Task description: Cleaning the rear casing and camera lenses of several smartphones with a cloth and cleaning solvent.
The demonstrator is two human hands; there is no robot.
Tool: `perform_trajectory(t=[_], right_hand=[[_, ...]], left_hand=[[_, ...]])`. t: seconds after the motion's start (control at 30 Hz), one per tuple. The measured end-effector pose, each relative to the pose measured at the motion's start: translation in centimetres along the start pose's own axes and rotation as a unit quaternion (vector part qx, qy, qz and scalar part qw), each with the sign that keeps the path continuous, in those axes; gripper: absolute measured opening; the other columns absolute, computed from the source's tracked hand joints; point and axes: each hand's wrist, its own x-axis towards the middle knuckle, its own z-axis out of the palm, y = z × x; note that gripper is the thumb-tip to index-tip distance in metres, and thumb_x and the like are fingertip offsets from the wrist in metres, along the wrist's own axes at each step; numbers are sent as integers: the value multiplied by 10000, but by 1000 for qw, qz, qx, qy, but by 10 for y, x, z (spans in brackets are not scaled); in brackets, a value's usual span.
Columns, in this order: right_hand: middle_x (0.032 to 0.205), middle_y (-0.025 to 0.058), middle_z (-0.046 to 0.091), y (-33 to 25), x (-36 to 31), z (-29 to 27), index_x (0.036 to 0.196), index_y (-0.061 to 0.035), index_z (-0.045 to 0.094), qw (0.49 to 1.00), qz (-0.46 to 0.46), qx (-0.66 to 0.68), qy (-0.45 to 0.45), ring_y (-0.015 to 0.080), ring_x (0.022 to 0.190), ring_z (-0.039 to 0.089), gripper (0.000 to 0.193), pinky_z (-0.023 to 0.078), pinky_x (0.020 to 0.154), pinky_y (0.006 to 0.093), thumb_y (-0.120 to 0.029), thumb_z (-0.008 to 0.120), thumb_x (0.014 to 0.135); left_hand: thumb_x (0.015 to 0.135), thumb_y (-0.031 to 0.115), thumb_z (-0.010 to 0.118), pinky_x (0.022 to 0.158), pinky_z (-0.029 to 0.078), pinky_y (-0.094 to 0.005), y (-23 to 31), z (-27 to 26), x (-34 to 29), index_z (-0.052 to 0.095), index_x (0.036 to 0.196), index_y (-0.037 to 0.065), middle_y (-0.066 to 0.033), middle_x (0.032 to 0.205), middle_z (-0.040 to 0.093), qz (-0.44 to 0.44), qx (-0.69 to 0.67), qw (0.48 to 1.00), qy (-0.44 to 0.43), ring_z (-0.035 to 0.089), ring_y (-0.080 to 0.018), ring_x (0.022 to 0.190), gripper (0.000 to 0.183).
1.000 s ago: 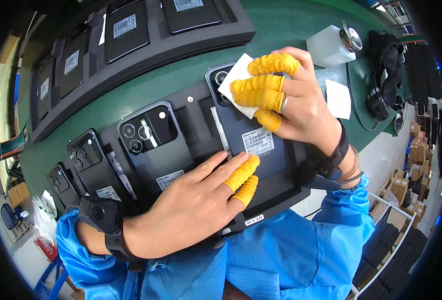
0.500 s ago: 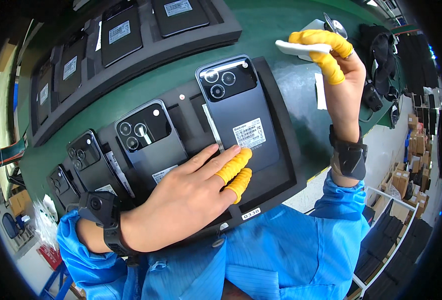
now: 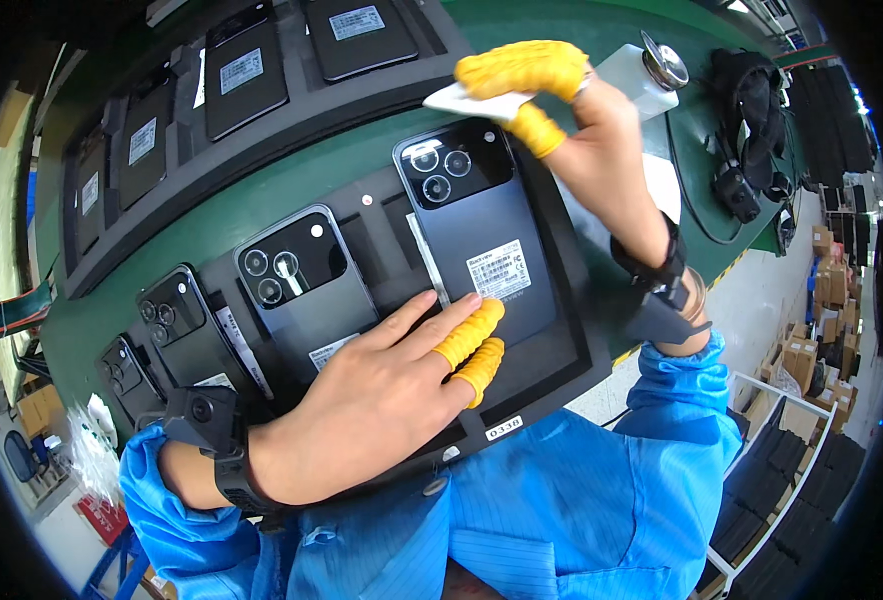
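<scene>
A dark grey smartphone (image 3: 462,235) lies back up in a black foam tray (image 3: 552,402). My left hand (image 3: 392,375) rests with outstretched fingers at the phone's lower left, a fingertip at the edge of its white label (image 3: 499,268). Yellow finger cots cover two digits of this hand. Just above the phone's camera end, my right hand (image 3: 607,150), also in yellow finger cots, pinches a folded white wiping cloth (image 3: 477,103). Whether the cloth touches the phone I cannot tell. Several similar phones, among them one beside my left hand (image 3: 307,310), lie leftward in the tray.
Behind, a second foam tray (image 3: 382,98) holds several black phones with labels. A translucent bottle (image 3: 634,80) with a metal top stands at the back right of the green table, near a black bag (image 3: 752,115). A white-framed rack (image 3: 812,450) stands at the right.
My right hand has swung left and a little toward me with the cloth, to the phone's camera end, uncovering the bottle. My left hand has stayed in place.
</scene>
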Motion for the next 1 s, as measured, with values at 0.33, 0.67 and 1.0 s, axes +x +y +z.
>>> perform_trajectory(t=[0.33, 0.67, 1.0], right_hand=[[779, 56, 667, -15, 3, 21, 833, -73, 702, 981, -153, -78, -92, 263, 918, 615, 204, 450, 906, 365, -41, 710, 631], [951, 59, 705, 0, -3, -9, 912, -54, 704, 997, -32, 28, -57, 229, 949, 629, 169, 502, 834, 345, 3, 693, 753], [1032, 100, 706, 12, -6, -19, 1020, -9, 675, 991, 69, 115, 22, 199, 989, 658, 172, 499, 898, 308, -25, 669, 849]], left_hand=[[809, 161, 636, 1066, 398, -447, 1, -1, 0, 644, 1093, 57, -141, 1321, 542, -2, -6, 1000, -4, 464, -275, 1304, 302], [811, 177, 639, 1071, 393, -443, -1, 4, -1, 627, 1109, 57, -135, 1322, 539, 12, 9, 1000, 23, 464, -274, 1302, 321], [826, 170, 633, 1069, 395, -452, -1, 7, -2, 623, 1112, 53, -135, 1307, 545, 5, -1, 1000, 28, 461, -281, 1302, 310]])
